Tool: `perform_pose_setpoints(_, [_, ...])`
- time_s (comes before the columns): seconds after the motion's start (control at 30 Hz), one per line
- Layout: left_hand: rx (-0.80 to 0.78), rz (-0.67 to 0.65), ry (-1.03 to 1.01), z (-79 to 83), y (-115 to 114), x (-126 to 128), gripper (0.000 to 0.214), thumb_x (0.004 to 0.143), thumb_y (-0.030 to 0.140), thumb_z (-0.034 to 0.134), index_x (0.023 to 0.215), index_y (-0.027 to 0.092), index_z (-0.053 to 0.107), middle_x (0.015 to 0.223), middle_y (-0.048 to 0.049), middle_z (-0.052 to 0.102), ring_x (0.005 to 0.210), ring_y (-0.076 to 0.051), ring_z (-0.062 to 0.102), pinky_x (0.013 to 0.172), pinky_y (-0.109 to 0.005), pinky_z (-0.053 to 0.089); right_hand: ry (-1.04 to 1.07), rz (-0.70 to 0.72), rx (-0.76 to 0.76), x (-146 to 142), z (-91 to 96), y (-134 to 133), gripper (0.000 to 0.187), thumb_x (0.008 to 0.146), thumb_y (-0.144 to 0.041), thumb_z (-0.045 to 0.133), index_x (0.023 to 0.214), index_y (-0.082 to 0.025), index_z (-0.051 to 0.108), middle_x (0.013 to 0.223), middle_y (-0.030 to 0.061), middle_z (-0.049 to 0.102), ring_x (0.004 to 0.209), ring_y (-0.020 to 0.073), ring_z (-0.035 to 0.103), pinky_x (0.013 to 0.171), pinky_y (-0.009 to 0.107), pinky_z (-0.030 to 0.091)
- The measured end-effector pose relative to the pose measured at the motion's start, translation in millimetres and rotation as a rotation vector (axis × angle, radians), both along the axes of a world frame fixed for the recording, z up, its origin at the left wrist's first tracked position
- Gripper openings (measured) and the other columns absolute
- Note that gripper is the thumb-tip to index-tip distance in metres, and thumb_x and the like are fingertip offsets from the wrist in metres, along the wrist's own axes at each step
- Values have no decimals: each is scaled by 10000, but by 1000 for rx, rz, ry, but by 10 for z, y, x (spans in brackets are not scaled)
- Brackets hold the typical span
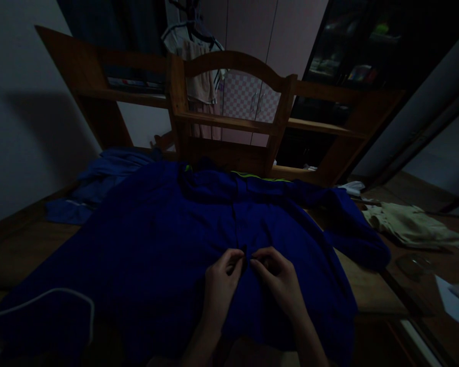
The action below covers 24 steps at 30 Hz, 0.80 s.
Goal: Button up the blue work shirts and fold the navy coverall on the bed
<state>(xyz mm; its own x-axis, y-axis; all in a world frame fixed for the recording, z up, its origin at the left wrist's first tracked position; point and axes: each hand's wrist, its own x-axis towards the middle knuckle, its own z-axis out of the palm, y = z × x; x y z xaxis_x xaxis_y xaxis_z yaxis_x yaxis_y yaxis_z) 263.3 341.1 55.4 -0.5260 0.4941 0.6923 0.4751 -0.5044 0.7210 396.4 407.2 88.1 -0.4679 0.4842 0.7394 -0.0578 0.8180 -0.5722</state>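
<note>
A dark blue jacket [156,239] with thin yellow-green trim lies spread out in front of me, its front opening running down the middle. My left hand [225,270] pinches the fabric at one edge of that opening, thumb against forefinger. Just to the right, my right hand [277,272] pinches the facing edge in the same way. Only a small gap separates the two sets of fingertips. Dim light hides whether a button or zip sits between them. One sleeve [355,229] stretches off to the right.
Behind the jacket stands a wooden shelf frame [229,122]. Crumpled blue clothing [110,168] lies at the left, and a folded pale garment [413,224] at the right. A white cable [61,290] loops across the lower left. Clothes on a hanger [199,66] hang farther back.
</note>
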Motion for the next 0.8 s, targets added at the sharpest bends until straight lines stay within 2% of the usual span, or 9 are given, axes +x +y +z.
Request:
perform_pose_setpoints(0.37, [29, -36, -47, 34, -1, -3, 146, 813, 290, 544, 855, 181, 633, 840, -42, 705, 806, -171, 689, 741, -259, 556, -12, 15, -30, 5, 2, -3, 230, 835, -379, 631, 963, -189, 657, 809, 22, 607, 631, 119, 495, 538, 216, 369])
perform_pose_setpoints(0.8, [37, -55, -51, 22, 22, -27, 136, 802, 236, 542, 867, 181, 649, 858, -45, 708, 815, -172, 689, 747, -268, 560, -37, 26, -47, -16, -8, 4, 232, 835, -367, 637, 997, -201, 654, 767, 3, 593, 591, 97, 470, 517, 208, 347])
